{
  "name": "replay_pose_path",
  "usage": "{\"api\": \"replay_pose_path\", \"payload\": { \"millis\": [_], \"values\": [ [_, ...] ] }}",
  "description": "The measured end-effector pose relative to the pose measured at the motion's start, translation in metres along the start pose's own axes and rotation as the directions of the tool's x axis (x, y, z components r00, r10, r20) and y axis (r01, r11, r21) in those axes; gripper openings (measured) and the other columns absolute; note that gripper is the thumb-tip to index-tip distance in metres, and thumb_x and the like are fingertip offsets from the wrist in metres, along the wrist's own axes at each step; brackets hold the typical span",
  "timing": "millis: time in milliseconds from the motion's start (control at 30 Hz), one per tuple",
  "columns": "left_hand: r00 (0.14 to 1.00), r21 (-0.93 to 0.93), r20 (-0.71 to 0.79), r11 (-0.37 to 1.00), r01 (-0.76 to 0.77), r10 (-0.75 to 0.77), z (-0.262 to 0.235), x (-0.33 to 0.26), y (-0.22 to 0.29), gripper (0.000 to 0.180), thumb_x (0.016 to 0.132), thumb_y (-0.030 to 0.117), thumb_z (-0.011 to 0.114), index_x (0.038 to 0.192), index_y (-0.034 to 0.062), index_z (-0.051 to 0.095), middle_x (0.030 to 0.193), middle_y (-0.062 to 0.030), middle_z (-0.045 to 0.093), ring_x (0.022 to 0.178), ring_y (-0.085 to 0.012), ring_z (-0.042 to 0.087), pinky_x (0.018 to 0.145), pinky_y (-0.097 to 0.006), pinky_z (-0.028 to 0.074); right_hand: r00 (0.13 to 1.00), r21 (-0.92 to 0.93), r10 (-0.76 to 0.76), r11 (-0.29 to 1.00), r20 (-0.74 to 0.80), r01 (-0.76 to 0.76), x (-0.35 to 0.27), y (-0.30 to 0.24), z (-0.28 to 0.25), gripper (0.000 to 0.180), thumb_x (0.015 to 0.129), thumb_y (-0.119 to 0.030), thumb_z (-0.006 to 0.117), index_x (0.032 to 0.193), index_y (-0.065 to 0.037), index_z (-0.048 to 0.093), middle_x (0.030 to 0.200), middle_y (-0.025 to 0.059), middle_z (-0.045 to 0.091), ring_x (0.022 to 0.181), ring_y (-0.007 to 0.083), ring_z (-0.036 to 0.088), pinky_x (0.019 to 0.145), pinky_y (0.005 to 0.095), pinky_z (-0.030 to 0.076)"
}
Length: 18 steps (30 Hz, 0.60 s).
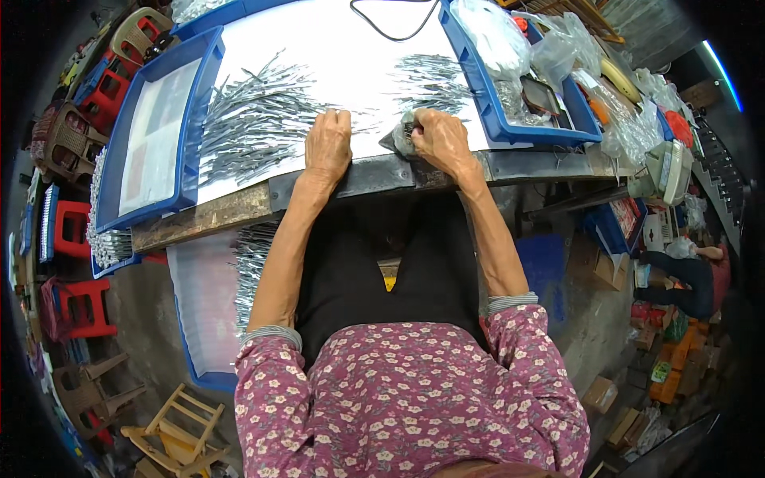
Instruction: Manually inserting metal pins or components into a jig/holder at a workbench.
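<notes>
My left hand (328, 145) is closed near the front edge of the white-topped table, fingers curled down; what they pinch, if anything, is hidden. Beside it, to the left, spreads a large heap of thin dark-grey strips (259, 119), some ends reaching toward the knuckles. My right hand (443, 142) is wrapped round a greyish lump (404, 134) that looks covered in plastic and has a dark pointed end; its exact kind is not clear. Beyond that hand lies a smaller pile of similar grey strips (433, 80).
A blue tray (191, 131) borders the heap on the left. At the right, a blue bin (550, 134) holds plastic bags and small items. A black cable (398, 38) loops at the back. Under the table's left side stands another tray (186, 334). Another person (692, 279) is at far right.
</notes>
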<state>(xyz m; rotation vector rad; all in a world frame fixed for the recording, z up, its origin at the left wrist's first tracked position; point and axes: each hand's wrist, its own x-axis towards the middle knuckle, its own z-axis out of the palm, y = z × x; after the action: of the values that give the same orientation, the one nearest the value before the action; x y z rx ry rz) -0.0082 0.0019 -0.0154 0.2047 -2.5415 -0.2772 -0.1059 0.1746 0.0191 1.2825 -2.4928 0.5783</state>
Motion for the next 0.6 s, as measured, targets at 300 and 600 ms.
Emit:
{"api": "replay_pose_path", "payload": {
  "millis": [300,600],
  "values": [
    [0.998,-0.099,-0.003,0.993,-0.057,0.057,0.0,-0.008,-0.002,0.026,0.073,-0.002,0.053,0.098,0.0016,0.052,0.084,-0.0179,0.052,0.082,-0.0343,0.053,0.066,-0.041,0.045,0.976,0.281,0.202,0.935,0.08,-0.217,-0.01,0.006,-0.013,0.016,0.072,-0.011,0.054,0.076,0.004,0.055,0.065,0.015,0.058,0.063,0.0251,0.058,0.059,0.0358,0.046],
    [0.831,-0.841,0.468,0.138,0.523,-0.302,-0.043,-0.021,0.031,0.019,0.081,0.008,0.053,0.097,-0.0016,0.057,0.072,-0.0006,0.056,0.057,-0.0061,0.046,0.049,-0.02,0.036,0.933,0.77,0.285,0.536,0.221,-0.346,-0.023,0.002,-0.018,0.008,0.076,-0.006,0.058,0.078,0.001,0.057,0.063,0.0017,0.056,0.051,0.0063,0.049,0.046,0.0189,0.038]
  ]
}}
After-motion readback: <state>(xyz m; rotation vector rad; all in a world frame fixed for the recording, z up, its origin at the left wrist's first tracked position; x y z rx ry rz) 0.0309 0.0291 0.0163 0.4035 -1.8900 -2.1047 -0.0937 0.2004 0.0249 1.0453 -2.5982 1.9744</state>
